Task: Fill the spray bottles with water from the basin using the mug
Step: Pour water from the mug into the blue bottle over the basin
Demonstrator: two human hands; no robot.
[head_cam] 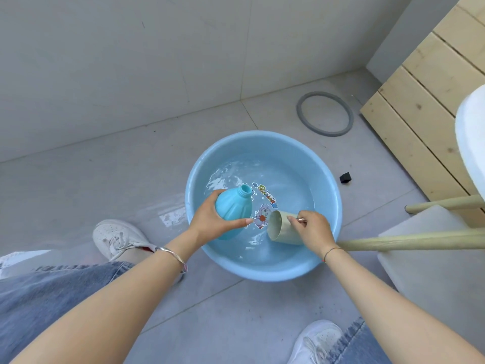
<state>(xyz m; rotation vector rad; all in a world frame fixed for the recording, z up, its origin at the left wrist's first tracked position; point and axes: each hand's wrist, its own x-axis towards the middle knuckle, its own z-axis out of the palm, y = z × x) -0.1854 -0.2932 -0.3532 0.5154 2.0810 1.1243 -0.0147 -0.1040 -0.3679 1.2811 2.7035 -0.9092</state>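
1. The left hand is gripping the capless blue bottle;
2. the right hand is pinching the handle of the tilted mug beside it;
3. both are hanging over the water-filled basin;
4. a grey ring is lying beyond.

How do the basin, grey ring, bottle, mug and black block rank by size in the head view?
1. basin
2. grey ring and bottle: alike, and the ring lies farther off, so unranked
3. mug
4. black block
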